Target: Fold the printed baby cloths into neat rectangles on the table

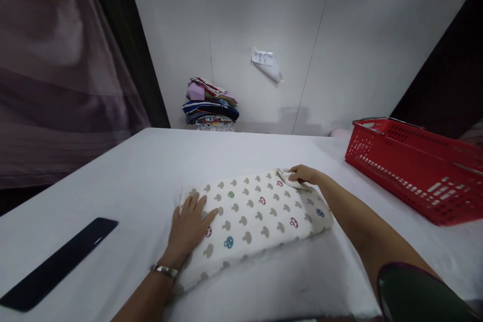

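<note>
A folded white cloth (252,214) printed with grey, red, blue and green mushrooms lies as a long strip on the white table. My left hand (190,226), with a bracelet at the wrist, rests flat on the cloth's left end, fingers spread. At the far right corner, my right hand (302,173) pinches the cloth's edge, and the fabric there is bunched and slightly lifted. Part of the right fingertips is hidden by the hand itself.
A red plastic basket (407,171) with metal handles stands at the right. To the left lies a long dark flat strip (60,264). A stack of folded clothes (211,103) sits at the table's far edge by the wall, below a taped paper label (263,57).
</note>
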### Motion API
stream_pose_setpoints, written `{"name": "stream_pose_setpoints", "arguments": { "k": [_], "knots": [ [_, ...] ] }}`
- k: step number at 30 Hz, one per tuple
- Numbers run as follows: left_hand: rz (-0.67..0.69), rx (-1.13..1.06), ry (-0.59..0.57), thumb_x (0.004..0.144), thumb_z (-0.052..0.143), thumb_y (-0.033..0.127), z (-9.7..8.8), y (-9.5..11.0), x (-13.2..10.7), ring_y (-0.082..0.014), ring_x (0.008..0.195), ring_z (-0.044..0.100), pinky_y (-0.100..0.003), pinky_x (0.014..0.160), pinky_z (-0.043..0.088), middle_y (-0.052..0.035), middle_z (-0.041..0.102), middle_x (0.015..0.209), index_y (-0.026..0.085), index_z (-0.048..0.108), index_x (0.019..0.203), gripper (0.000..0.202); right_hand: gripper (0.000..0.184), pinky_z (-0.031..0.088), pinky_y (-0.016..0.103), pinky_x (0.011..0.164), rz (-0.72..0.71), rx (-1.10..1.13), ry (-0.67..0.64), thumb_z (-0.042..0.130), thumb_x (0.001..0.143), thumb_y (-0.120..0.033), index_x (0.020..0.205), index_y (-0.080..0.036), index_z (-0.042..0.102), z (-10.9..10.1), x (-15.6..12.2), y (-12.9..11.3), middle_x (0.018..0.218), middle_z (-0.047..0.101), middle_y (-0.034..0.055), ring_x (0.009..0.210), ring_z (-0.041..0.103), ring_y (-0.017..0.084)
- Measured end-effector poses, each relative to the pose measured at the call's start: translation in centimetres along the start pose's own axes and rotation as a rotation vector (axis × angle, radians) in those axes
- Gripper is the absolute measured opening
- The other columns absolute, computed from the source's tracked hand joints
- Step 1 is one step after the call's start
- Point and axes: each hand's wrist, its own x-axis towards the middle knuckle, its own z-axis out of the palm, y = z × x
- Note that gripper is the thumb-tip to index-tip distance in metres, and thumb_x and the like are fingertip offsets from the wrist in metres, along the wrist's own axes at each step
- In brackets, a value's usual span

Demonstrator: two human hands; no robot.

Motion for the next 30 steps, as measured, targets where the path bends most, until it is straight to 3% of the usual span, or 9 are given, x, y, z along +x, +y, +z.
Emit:
{"name": "stream_pose_setpoints", "arguments": {
  "k": [6,9,17,25,30],
  "knots": [
    [-0.002,-0.016,0.008,0.087,0.032,0.057,0.2,-0.2,0.1,-0.0292,0.14,0.021,-0.053,0.109,0.021,-0.0105,0.029,0.151,0.018,0.042,0.139,0.066,0.029,0.049,0.027,0.07,0.039,-0.235,0.241,0.071,0.061,-0.019,0.09,-0.018,0.073,0.1,1.7,-0.4,0.084,0.071,0.0065,0.084,0.064,0.023],
    [-0.006,-0.026,0.004,0.087,0.032,0.057,0.0,-0.1,0.0,-0.0286,0.14,0.021,-0.053,0.109,0.02,-0.0097,0.028,0.151,0.018,0.041,0.139,0.066,0.025,0.047,0.027,0.077,0.032,-0.282,0.294,0.072,0.058,-0.016,0.083,-0.019,0.074,0.3,2.0,-0.3,0.086,0.072,0.0064,0.094,0.063,0.025],
    [-0.005,-0.034,0.001,0.087,0.032,0.057,0.1,-0.2,0.1,-0.0295,0.14,0.02,-0.053,0.109,0.021,-0.0103,0.027,0.152,0.018,0.041,0.139,0.066,0.028,0.046,0.02,0.064,-0.011,-0.24,0.281,0.068,0.059,-0.014,0.087,-0.017,0.071,0.4,1.9,-0.3,0.078,0.07,0.0015,0.074,0.063,0.016],
    [0.031,-0.029,-0.008,0.088,0.034,0.053,0.0,0.1,0.0,-0.0263,0.14,0.022,-0.052,0.11,0.022,-0.0069,0.03,0.151,0.021,0.04,0.14,0.061,0.03,0.045,0.022,0.061,0.025,-0.078,0.482,0.062,0.065,-0.014,0.095,-0.011,0.069,-0.4,2.5,0.8,0.082,0.069,0.0066,0.077,0.062,0.018],
    [0.036,-0.01,0.002,0.089,0.032,0.053,0.3,0.1,0.1,-0.0278,0.14,0.022,-0.056,0.108,0.021,-0.0073,0.029,0.151,0.021,0.041,0.139,0.06,0.042,0.048,0.021,0.063,0.023,0.052,0.491,0.068,0.065,-0.017,0.106,-0.013,0.066,-0.3,2.5,1.9,0.086,0.069,0.0056,0.072,0.063,0.015]
  ]
}}
